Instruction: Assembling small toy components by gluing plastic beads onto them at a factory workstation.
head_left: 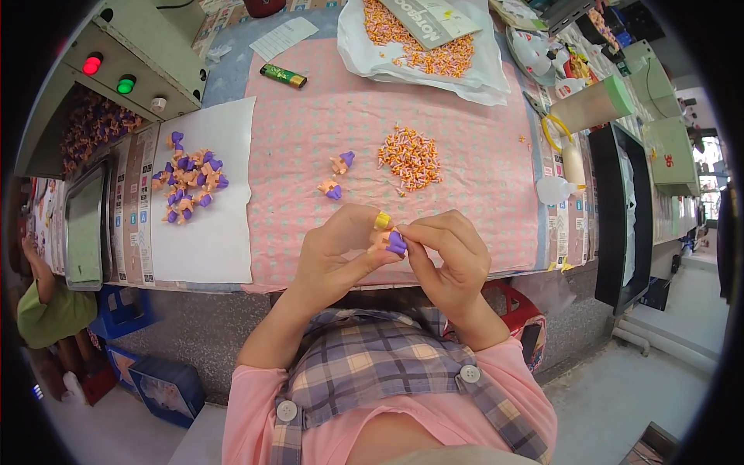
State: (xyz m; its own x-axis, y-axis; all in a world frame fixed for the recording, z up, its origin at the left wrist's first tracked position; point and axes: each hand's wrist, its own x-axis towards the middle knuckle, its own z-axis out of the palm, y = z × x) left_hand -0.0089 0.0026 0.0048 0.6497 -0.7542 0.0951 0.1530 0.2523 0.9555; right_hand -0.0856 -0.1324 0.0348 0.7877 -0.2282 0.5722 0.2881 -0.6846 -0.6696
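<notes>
Figurines [190,178], purple and peach, cluster on a white sheet [205,252]; left hand [335,254] clasps one similar figure [396,243] between thumb and fingers; this figure lies between both hands; small orange pieces [411,157] lie heaped beyond; right hand [453,252] meets the figure's edge, thumb and forefinger close together, their exact grip indiscernible.

A green lighter [283,76] is lying on the pink cloth [480,155], near a white paper slip [284,39]. A grey-green machine [159,81] at the left is showing a red button [92,63] and a green button [126,84]. Yellow-handled scissors [556,133] are resting near a green-lidded container [589,106] on the tabletop's [551,240] right side.
</notes>
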